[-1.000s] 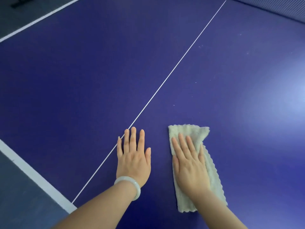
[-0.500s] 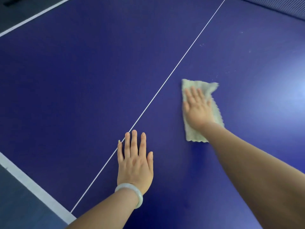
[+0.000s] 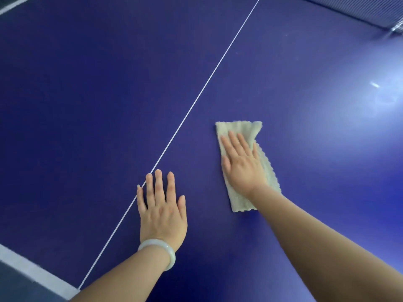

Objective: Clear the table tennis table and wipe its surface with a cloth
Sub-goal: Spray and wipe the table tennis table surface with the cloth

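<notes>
Cool, even light of middling strength falls on the table tennis table [image 3: 91, 110]. Its blue surface is darkest over the left half and pales toward the right edge. A broad hazy glare [image 3: 357, 118] spreads there, with one small white streak [image 3: 375, 85] of reflection inside it. Shadows are soft and faint, a dim fringe beside the left hand [image 3: 162, 211] and under the right forearm [image 3: 316, 236]. The right hand [image 3: 242, 166], the cloth [image 3: 239, 129] and the centre line [image 3: 196, 99] are sharp. The white border [image 3: 37, 273] at the near left corner and the net [image 3: 353, 9] at the far right corner are smeared by blur.
</notes>
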`<state>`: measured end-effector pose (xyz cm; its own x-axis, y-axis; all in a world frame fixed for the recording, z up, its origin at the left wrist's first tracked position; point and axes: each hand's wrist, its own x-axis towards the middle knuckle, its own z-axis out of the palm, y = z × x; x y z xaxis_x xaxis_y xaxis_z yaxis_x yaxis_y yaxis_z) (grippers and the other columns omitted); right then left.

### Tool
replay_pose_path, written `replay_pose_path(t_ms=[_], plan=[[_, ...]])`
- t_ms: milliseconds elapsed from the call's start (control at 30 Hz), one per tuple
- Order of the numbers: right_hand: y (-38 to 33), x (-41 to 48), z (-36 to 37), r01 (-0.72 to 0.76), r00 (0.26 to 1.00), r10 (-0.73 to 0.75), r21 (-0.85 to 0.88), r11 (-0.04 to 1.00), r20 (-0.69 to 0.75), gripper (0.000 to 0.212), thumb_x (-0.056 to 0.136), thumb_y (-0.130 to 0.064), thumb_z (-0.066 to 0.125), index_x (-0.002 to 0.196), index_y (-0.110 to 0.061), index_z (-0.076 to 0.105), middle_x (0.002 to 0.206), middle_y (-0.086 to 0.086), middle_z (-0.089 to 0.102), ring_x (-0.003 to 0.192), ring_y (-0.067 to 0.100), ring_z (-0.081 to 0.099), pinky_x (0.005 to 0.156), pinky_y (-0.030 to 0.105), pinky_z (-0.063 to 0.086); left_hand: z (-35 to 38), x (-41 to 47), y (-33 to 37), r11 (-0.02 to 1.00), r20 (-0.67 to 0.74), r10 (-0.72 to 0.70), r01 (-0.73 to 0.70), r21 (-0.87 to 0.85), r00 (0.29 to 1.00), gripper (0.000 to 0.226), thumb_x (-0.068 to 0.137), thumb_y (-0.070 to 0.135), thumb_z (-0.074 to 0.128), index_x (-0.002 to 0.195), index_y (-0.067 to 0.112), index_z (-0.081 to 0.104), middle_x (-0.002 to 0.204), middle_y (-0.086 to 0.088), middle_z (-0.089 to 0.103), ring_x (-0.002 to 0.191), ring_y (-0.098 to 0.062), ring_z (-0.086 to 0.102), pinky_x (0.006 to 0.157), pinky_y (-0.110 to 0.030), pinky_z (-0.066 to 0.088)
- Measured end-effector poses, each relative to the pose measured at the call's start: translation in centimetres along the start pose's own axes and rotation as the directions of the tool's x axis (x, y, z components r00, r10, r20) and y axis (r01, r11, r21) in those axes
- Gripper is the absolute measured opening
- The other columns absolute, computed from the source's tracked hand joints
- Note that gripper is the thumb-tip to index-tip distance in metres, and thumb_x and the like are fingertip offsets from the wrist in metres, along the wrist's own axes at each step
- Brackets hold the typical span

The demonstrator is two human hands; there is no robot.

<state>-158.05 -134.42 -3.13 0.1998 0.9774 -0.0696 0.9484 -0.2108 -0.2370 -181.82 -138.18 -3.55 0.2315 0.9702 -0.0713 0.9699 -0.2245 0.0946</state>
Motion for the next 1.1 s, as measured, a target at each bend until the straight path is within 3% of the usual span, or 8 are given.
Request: replay_pose_path(t_ms=[100, 167, 267, 433, 533, 667, 967, 1100], plan=[[6.7, -1.4, -1.9, -0.584, 0.806, 0.589, 0.086, 0.807, -0.052, 0.057, 0.103, -0.04, 0.018, 0.158, -0.03, 0.005, 0.166, -0.005, 0.001, 0.152, 0.016, -0.003, 0.122, 0.051, 0.0, 0.0, -0.1, 0.2, 1.0, -0.006, 0.004, -0.004, -0.003, 1.0, 0.063, 0.099, 0.041, 0.024, 0.154, 0.011, 0.029, 0.159, -0.018, 0.026, 0.149, -0.036, 0.019, 0.119, -0.056, 0.017], [6.3, -2.7, -1.3, -0.738, 0.661, 0.745, 0.103, 0.667, -0.091, 0.058, 0.103, -0.037, 0.016, 0.158, -0.024, 0.005, 0.166, 0.002, 0.003, 0.152, 0.023, 0.0, 0.12, 0.056, 0.003, 0.0, -0.1, 0.1, 1.0, 0.0, 0.007, -0.007, 0.006, 1.0, 0.063, 0.099, 0.041, 0.025, 0.154, 0.011, 0.028, 0.159, -0.018, 0.025, 0.149, -0.036, 0.019, 0.119, -0.056, 0.017], [-0.4, -4.7, 0.9, -0.618, 0.766, 0.623, 0.087, 0.781, -0.159, 0.056, 0.104, -0.035, 0.015, 0.158, -0.022, 0.01, 0.165, 0.004, 0.007, 0.152, 0.024, 0.003, 0.121, 0.056, 0.005, -0.1, -0.1, 0.1, 1.0, 0.006, 0.006, -0.006, 0.025, 1.0, 0.063, 0.099, 0.041, 0.022, 0.155, 0.012, 0.026, 0.159, -0.018, 0.025, 0.149, -0.036, 0.018, 0.119, -0.056, 0.016], [-3.9, -10.3, 1.4, -0.045, 0.999, 0.045, -0.006, 0.999, 0.027, 0.057, 0.103, -0.042, 0.018, 0.158, -0.032, 0.004, 0.165, -0.011, -0.005, 0.151, 0.01, -0.013, 0.123, 0.043, -0.005, -0.2, -0.1, 0.1, 1.0, 0.011, 0.002, -0.002, 0.024, 1.0, 0.06, 0.102, 0.039, 0.021, 0.155, 0.013, 0.024, 0.161, -0.016, 0.022, 0.15, -0.035, 0.015, 0.12, -0.056, 0.015], [2.4, -13.8, 0.6, -0.366, 0.929, 0.367, 0.025, 0.93, -0.051, 0.057, 0.102, -0.041, 0.018, 0.157, -0.036, 0.003, 0.164, -0.014, -0.003, 0.151, 0.007, -0.01, 0.123, 0.043, -0.002, -0.2, -0.2, 0.1, 1.0, 0.005, 0.008, -0.008, 0.006, 1.0, 0.063, 0.099, 0.041, 0.024, 0.155, 0.012, 0.024, 0.16, -0.017, 0.023, 0.149, -0.036, 0.016, 0.12, -0.056, 0.013], [5.5, -19.2, -0.4, -0.85, 0.499, 0.864, 0.153, 0.504, -0.071, 0.056, 0.104, -0.036, 0.016, 0.157, -0.029, -0.001, 0.166, -0.003, -0.001, 0.152, 0.016, -0.005, 0.121, 0.053, -0.001, -0.1, -0.2, 0.0, 1.0, 0.007, 0.011, -0.011, -0.013, 1.0, 0.064, 0.099, 0.042, 0.02, 0.155, 0.012, 0.021, 0.161, -0.017, 0.021, 0.15, -0.036, 0.014, 0.12, -0.056, 0.011], [0.8, -23.4, 1.0, -0.774, 0.631, 0.776, 0.073, 0.629, 0.011, 0.06, 0.1, -0.039, 0.011, 0.149, -0.033, -0.023, 0.159, -0.011, -0.025, 0.149, 0.011, -0.021, 0.121, 0.048, -0.009, -0.7, -0.4, 0.2, 0.988, 0.062, 0.045, -0.035, -0.149, 0.997, 0.061, 0.101, 0.034, 0.041, 0.154, 0.01, 0.026, 0.163, -0.016, 0.014, 0.151, -0.034, 0.007, 0.123, -0.051, 0.006], [1.2, -23.3, 0.9, -0.722, 0.689, 0.725, 0.076, 0.687, -0.003, 0.058, 0.098, -0.039, 0.006, 0.149, -0.032, -0.022, 0.16, -0.009, -0.024, 0.149, 0.013, -0.021, 0.121, 0.047, -0.011, -1.0, -6.0, 5.7, 0.911, 0.036, 0.359, -0.342, -0.229, 0.933, 0.057, 0.099, 0.027, 0.047, 0.152, 0.009, 0.032, 0.161, -0.016, 0.022, 0.15, -0.032, 0.017, 0.122, -0.045, 0.015]])
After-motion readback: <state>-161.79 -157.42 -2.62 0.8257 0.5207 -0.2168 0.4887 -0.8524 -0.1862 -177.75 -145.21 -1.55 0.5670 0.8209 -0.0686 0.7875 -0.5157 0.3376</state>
